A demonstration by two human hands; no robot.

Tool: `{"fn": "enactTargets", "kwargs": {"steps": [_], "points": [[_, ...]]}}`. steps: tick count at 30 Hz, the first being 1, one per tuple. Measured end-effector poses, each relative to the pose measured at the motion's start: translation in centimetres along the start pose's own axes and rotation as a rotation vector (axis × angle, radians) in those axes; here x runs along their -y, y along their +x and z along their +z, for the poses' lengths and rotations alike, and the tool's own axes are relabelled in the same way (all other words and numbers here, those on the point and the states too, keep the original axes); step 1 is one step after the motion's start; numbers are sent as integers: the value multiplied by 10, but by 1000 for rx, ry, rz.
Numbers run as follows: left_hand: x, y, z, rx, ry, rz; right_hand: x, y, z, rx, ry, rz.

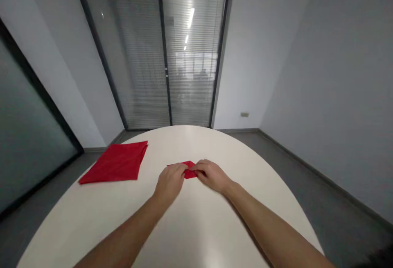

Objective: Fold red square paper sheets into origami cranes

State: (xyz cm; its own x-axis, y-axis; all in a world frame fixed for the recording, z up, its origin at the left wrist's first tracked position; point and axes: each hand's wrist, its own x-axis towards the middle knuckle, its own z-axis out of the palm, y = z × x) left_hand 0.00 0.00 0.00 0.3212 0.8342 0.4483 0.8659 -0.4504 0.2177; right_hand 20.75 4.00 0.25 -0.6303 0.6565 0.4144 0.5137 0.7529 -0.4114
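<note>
A small piece of folded red cloth or paper (190, 174) lies at the middle of the white table (239, 214), partly covered by my fingers. My left hand (172, 180) pinches its left part, thumb and fingers closed together. From the right, my right hand (211, 173) has its thumb and fingertips closed on the piece, very near the left fingertips. The material itself is too small to make out for certain.
A larger folded red cloth (118, 163) lies flat on the left side of the round table, near its edge. Beyond the table stand a glass door with blinds (193, 75) and a grey wall (331, 96).
</note>
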Motion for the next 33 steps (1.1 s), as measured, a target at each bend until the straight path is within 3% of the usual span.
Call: {"fn": "enactTargets", "kwargs": {"steps": [8, 16, 22, 33], "points": [[3, -1, -3, 37, 14, 189, -1, 2, 2, -13, -60, 0], [1, -2, -9, 28, 32, 103, 9, 1, -5, 33, -79, 18], [7, -3, -2, -6, -23, 32, 15, 4, -7, 81, -25, -149], [15, -1, 4, 42, -161, 86, 4, 2, 1, -22, 120, -210]]}}
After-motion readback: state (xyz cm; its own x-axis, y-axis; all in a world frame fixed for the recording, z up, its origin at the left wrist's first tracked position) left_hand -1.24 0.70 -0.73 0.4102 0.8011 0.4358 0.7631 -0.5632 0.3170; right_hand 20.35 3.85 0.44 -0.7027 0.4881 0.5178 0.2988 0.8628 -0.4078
